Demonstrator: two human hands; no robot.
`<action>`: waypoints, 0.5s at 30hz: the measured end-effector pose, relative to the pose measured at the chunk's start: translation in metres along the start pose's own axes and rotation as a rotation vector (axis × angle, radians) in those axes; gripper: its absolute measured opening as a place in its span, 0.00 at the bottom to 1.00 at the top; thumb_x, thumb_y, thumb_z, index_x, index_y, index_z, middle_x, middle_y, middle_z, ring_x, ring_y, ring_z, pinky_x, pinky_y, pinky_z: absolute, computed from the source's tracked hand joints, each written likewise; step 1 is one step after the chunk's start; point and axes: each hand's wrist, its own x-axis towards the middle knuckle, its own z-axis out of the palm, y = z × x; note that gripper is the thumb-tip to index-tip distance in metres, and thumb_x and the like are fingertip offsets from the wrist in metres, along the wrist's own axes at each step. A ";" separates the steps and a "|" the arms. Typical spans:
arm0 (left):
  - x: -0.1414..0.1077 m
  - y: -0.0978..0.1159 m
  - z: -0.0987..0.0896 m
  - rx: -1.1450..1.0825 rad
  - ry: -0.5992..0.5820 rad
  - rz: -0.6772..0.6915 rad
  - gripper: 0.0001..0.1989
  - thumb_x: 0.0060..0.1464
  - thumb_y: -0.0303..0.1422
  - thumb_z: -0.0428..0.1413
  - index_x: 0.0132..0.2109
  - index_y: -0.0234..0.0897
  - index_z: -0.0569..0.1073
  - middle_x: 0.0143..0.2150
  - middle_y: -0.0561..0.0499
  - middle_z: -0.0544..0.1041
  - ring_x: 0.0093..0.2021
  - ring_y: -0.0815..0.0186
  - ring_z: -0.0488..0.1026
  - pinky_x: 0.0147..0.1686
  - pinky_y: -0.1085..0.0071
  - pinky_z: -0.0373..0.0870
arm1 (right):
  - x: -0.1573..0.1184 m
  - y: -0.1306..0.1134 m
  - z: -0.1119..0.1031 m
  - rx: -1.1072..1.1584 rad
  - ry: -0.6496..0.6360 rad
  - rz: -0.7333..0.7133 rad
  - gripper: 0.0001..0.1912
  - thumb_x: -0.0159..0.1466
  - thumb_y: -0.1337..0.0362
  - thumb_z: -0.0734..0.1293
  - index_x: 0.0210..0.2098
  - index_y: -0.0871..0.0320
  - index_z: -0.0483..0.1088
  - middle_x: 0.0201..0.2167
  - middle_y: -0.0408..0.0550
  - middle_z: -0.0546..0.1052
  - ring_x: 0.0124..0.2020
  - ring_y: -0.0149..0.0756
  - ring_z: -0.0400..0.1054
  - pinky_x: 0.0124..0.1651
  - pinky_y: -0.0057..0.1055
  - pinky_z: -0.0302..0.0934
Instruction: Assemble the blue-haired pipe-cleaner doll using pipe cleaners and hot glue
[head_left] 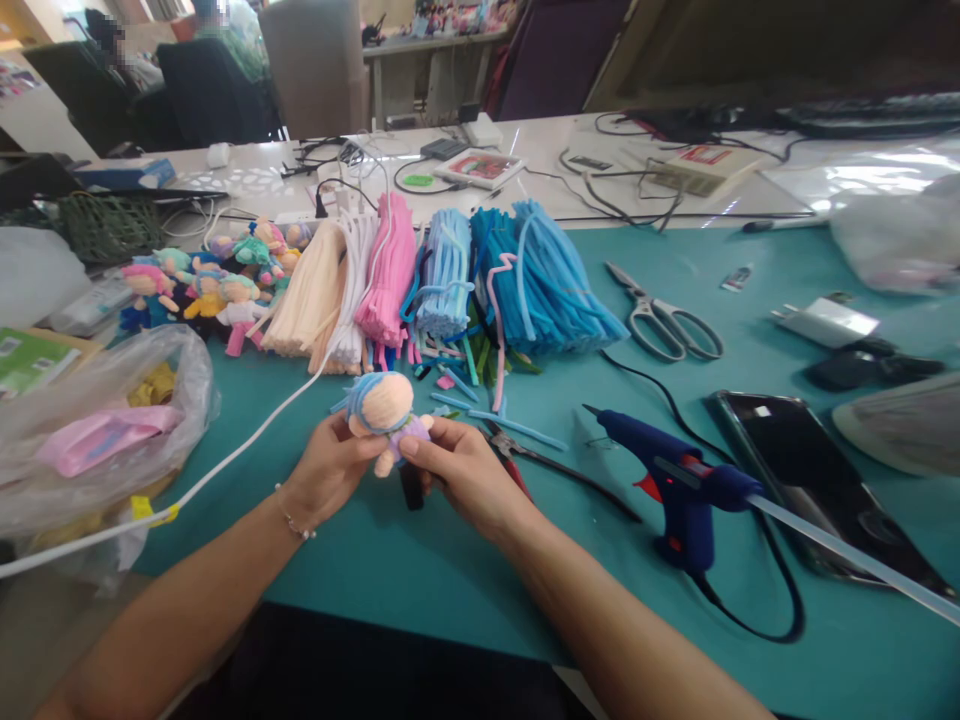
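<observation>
A small doll made of fuzzy stems [388,402], with blue hair, a blank peach face and a lilac body, is held between both hands above the green mat. My left hand [330,465] pinches it from the left side, near the head and arm. On the other side, my right hand [469,465] is closed on its body, the thumb pressed on the front. Pliers with red handles [517,475] lie beside the right hand, partly covered by it. Short blue stem pieces [517,428] are scattered just beyond the doll.
Bundles of fuzzy stems [442,275] stand across the back, beside a pile of finished dolls [210,280]. Scissors [664,315], a blue glue gun [675,480] and a phone [810,480] lie to the right. A white cable [255,435] crosses the left, near a plastic bag [187,380].
</observation>
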 end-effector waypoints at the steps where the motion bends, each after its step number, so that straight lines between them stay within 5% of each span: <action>1: 0.000 0.000 0.000 0.003 -0.006 -0.001 0.13 0.33 0.33 0.70 0.21 0.33 0.73 0.17 0.56 0.68 0.19 0.73 0.63 0.23 0.73 0.62 | 0.000 0.000 0.000 -0.005 -0.002 -0.003 0.21 0.46 0.49 0.76 0.22 0.59 0.69 0.16 0.37 0.67 0.16 0.23 0.54 0.20 0.26 0.49; 15: -0.001 0.000 -0.001 0.007 -0.012 0.005 0.10 0.36 0.32 0.68 0.27 0.34 0.75 0.19 0.55 0.71 0.20 0.72 0.64 0.23 0.71 0.61 | -0.001 0.000 0.003 0.014 0.004 -0.011 0.21 0.46 0.48 0.76 0.22 0.58 0.68 0.16 0.36 0.65 0.16 0.24 0.53 0.20 0.26 0.47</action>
